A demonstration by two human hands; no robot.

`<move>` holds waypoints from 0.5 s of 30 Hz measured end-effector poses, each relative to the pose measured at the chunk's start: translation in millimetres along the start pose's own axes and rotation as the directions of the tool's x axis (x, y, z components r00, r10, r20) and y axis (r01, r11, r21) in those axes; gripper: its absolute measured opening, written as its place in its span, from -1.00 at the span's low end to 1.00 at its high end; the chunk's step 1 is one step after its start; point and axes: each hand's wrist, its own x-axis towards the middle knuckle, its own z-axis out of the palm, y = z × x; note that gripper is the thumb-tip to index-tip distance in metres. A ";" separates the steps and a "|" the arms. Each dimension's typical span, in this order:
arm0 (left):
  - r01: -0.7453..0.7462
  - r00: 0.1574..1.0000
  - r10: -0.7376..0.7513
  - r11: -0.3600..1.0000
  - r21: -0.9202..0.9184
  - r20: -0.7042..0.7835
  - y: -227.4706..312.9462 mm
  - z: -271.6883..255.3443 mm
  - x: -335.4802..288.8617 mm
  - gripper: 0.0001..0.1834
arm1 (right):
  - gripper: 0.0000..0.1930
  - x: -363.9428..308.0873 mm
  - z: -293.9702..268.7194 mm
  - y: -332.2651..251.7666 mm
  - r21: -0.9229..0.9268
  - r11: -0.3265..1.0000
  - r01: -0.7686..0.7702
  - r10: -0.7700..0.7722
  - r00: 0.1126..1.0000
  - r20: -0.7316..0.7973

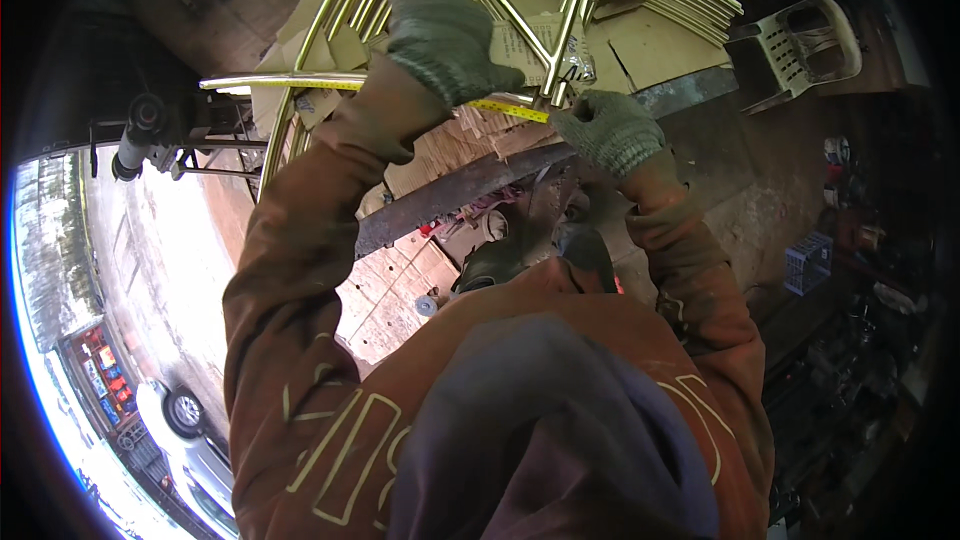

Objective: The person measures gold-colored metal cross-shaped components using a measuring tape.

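A yellow tape measure (510, 110) runs along a gold tube (235, 82) near the edge of the surface (685, 92), passing beneath the gloved left hand (445, 40), its grip hidden; the right hand (612, 132) curls at the tape's end, whether pinching it I cannot tell
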 end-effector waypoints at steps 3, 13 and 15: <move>0.147 0.955 -0.176 0.980 -0.137 -0.239 -16.9 16.0 -13.4 -0.32 | -0.46 -7.5 -10.7 -11.9 0.005 1.000 -0.013 0.013 1.000 -0.001; 0.364 0.685 -0.666 0.663 -0.654 -0.294 -36.9 47.1 -111.1 -0.43 | -0.49 -2.3 -0.4 -6.1 -0.078 0.996 0.052 -0.063 0.987 -0.147; 0.362 0.664 -0.691 0.630 -0.687 -0.284 -36.6 59.3 -131.0 -0.46 | -0.48 -0.5 1.2 -6.0 -0.099 0.994 0.037 -0.052 0.986 -0.161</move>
